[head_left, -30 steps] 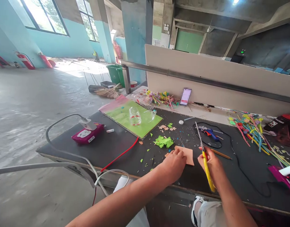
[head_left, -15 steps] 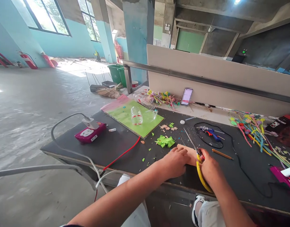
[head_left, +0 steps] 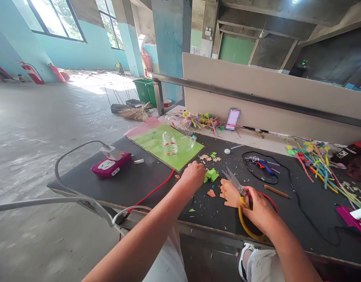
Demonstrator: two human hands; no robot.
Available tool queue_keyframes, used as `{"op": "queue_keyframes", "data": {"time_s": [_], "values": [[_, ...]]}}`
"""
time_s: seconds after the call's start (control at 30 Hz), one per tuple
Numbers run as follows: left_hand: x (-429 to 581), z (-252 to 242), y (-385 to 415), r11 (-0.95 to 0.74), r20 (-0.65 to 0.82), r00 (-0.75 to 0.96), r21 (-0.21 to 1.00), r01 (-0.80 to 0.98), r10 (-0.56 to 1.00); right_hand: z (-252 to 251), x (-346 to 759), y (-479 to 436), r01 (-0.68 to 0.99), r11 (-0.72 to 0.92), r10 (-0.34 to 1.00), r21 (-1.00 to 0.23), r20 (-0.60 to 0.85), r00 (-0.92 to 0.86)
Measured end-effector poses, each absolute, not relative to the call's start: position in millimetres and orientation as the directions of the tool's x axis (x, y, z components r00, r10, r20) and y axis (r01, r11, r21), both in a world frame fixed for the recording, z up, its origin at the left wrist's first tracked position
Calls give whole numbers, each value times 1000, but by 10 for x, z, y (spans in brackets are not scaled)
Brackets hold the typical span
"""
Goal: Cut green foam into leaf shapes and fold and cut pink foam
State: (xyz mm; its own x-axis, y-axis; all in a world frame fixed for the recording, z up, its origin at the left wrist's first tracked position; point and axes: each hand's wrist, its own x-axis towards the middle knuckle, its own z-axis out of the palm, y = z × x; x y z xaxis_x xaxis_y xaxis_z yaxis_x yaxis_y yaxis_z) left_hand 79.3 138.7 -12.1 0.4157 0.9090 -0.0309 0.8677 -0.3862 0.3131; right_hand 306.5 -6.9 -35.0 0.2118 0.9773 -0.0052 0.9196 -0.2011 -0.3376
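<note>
My right hand [head_left: 259, 207] grips a pair of scissors [head_left: 236, 183] by its yellow and red handles. The blades stand slightly apart and point away from me, over the far edge of a peach-coloured sheet [head_left: 229, 194] with a notched left edge. My left hand [head_left: 195, 172] is closed, its fingers curled down beside a pile of bright green cut pieces [head_left: 211, 175]. Whatever is in those fingers is hidden. Between the hands a small peach scrap [head_left: 211, 193] lies on the black tabletop [head_left: 209, 213]. Star-like peach cutouts [head_left: 209, 158] lie behind the green pile.
Clear plastic bottles [head_left: 169, 144] lie on a green sheet [head_left: 147, 139]. A glue gun [head_left: 265, 166] and its black cord are at right, near a brown pencil-like stick [head_left: 276, 191]. A purple power strip [head_left: 111, 166] sits left. Pipe-cleaner flowers [head_left: 314, 156] lie far right.
My left hand has left the peach sheet and moved left and away from me to the green pile. The scissors' blades have spread apart, and the peach sheet's notched edge is now uncovered.
</note>
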Motion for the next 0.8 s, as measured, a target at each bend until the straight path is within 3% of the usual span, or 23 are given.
{"op": "queue_keyframes", "data": {"time_s": [0.2,0.3,0.5,0.8], "values": [[838,-42,1590,-363,-154,402,227,903,903,-187,3022,-154,989,-146,989,20,7,146],[852,-36,1664,-377,-197,419,217,900,887,-134,3017,-187,978,-183,983,96,49,179],[816,-133,1707,-370,-188,422,258,893,887,-149,2978,-130,976,-216,957,-28,190,217],[754,-203,1475,-387,80,401,486,784,912,-296,2836,0,971,74,865,-229,500,51]]}}
